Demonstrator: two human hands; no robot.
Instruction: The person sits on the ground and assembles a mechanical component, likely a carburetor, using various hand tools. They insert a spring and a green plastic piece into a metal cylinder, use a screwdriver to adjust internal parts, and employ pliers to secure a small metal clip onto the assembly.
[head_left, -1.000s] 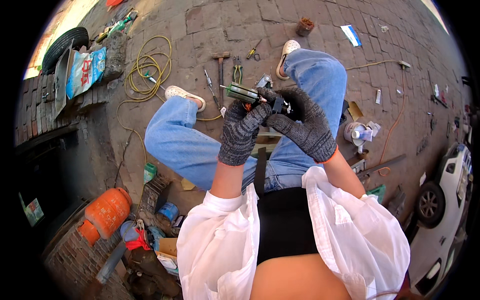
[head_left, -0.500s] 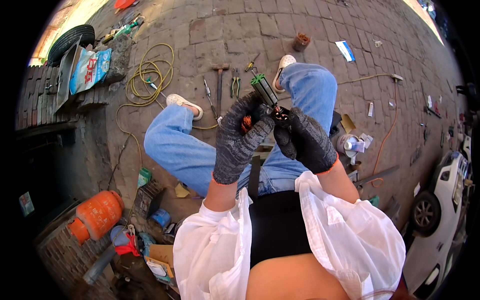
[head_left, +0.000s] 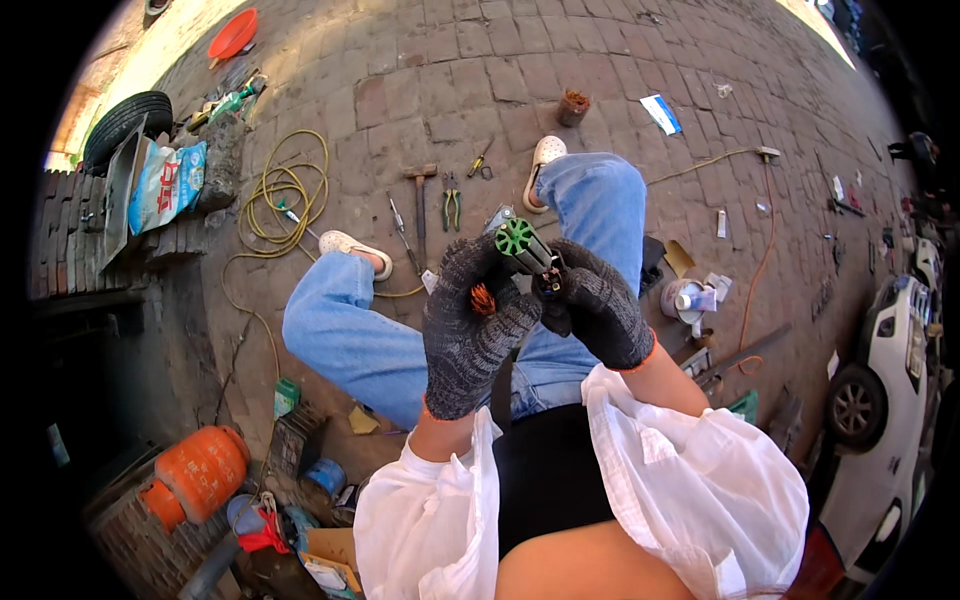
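Both hands wear dark grey knitted gloves with orange cuffs and meet in front of my lap. A motor core, grey metal with a green spoked end, sits between them with its green end pointing away from me. My left hand is closed around its left side. A tuft of copper-coloured wire shows against the left palm. My right hand is closed on the near end, where bits of copper wire and a dark part show. Its fingertips are partly hidden.
Beyond my legs lie a hammer, green-handled pliers, a screwdriver-like tool and a small yellow-handled tool. A yellow hose coils at left. A rusty can stands ahead; an orange gas cylinder lies lower left.
The motor core has tipped, so its green end now faces up more fully. Both hands have shifted slightly left and down with it, and my view has turned a little.
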